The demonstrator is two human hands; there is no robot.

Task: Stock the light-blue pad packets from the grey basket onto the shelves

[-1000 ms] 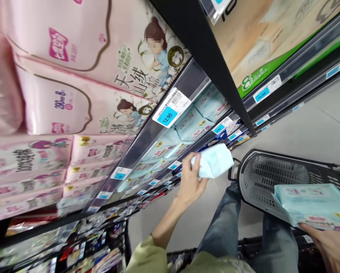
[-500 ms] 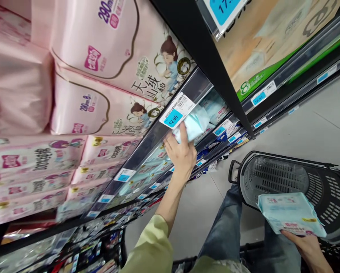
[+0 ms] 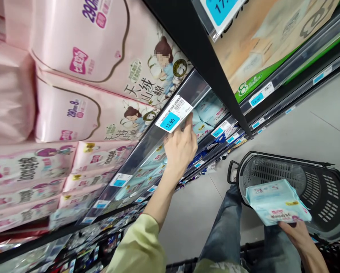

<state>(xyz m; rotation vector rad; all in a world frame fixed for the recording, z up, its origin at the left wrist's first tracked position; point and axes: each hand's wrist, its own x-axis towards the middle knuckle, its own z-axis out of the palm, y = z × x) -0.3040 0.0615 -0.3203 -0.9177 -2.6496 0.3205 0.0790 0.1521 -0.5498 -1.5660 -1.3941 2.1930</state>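
My left hand (image 3: pixel 180 149) reaches up into a shelf row of light blue soft packs (image 3: pixel 210 110), just under a 12.90 price tag (image 3: pixel 173 113). Its fingers are closed against one light blue pack (image 3: pixel 197 120) at the row's front; the fingertips are partly hidden. My right hand (image 3: pixel 298 235) is low at the right. It grips a flat light blue pack (image 3: pixel 275 201) from below, holding it over the near rim of a black shopping basket (image 3: pixel 326 189).
Large pink packs (image 3: pixel 73 76) fill the shelf above, with smaller pink packs (image 3: pixel 30 170) at the left. A black upright (image 3: pixel 204 57) divides the shelving from a green and tan carton (image 3: pixel 261 41). Grey floor (image 3: pixel 315 125) lies at the right; my jeans leg (image 3: pixel 227 227) is below.
My left hand has carried a light blue pack from near the basket up into the shelf row. My right hand and its pack have shifted left over the basket.
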